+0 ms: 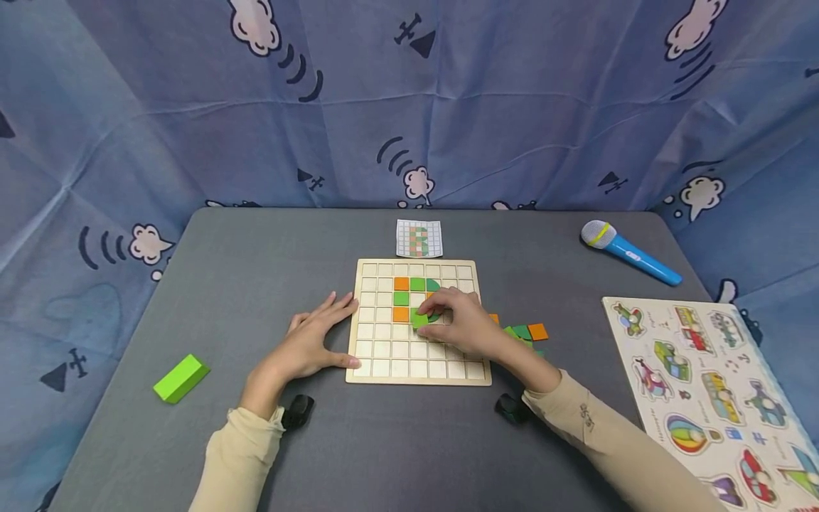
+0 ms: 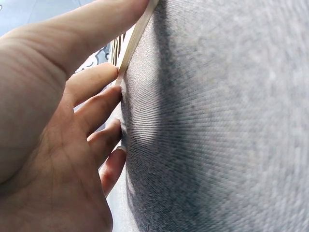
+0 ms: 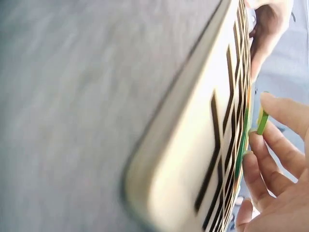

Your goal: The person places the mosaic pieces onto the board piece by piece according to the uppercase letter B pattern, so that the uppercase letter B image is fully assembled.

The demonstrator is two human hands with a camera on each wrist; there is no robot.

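A wooden grid board lies in the middle of the grey table. My left hand has its fingers spread and its thumb and fingertips against the board's left edge, as the left wrist view also shows. Between thumb and fingertips, my right hand pinches a light green square tile, held tilted just above the grid in the right wrist view. Orange squares, green squares and a dark green rounded tile sit in the upper cells. My right hand hides some cells.
Behind the board lies a small pattern card. Several loose tiles lie to the board's right, partly under my right forearm. A blue toy microphone and a picture puzzle board are at right, a green block at left.
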